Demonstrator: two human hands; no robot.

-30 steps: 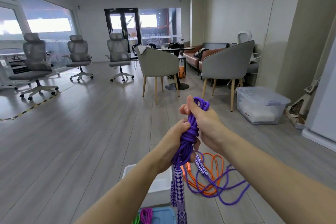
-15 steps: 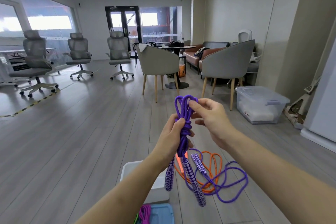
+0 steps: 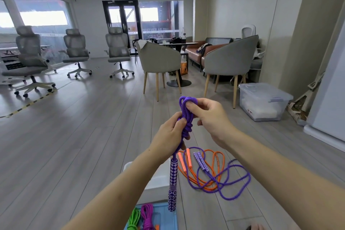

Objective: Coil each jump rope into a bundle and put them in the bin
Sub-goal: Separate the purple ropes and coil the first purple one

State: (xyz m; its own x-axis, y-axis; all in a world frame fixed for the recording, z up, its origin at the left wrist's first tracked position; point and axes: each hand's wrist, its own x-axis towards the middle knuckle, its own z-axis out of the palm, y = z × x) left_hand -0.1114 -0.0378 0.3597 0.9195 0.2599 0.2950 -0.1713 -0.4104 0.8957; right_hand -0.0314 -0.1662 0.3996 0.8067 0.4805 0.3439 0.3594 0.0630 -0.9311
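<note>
I hold a coiled purple jump rope (image 3: 185,117) up at chest height. My left hand (image 3: 169,132) grips the bundle around its middle, and its patterned purple handles (image 3: 172,183) hang straight down. My right hand (image 3: 209,117) pinches the loops at the top of the bundle. On the floor below lie a loose purple rope (image 3: 229,183) and a loose orange rope (image 3: 211,166), tangled over each other. A blue bin (image 3: 168,216) at the bottom edge holds a green bundle (image 3: 134,218) and a magenta bundle (image 3: 147,216).
A white box (image 3: 158,177) stands on the floor beyond the bin, partly behind my left arm. A lidded clear storage tub (image 3: 263,101) sits at the right wall. Grey armchairs (image 3: 229,61) and office chairs (image 3: 117,50) stand farther back on the wooden floor.
The bundle was lowered from my right fist, which shifted to pinching the top loops. The hanging handles swung and now hang straight down together.
</note>
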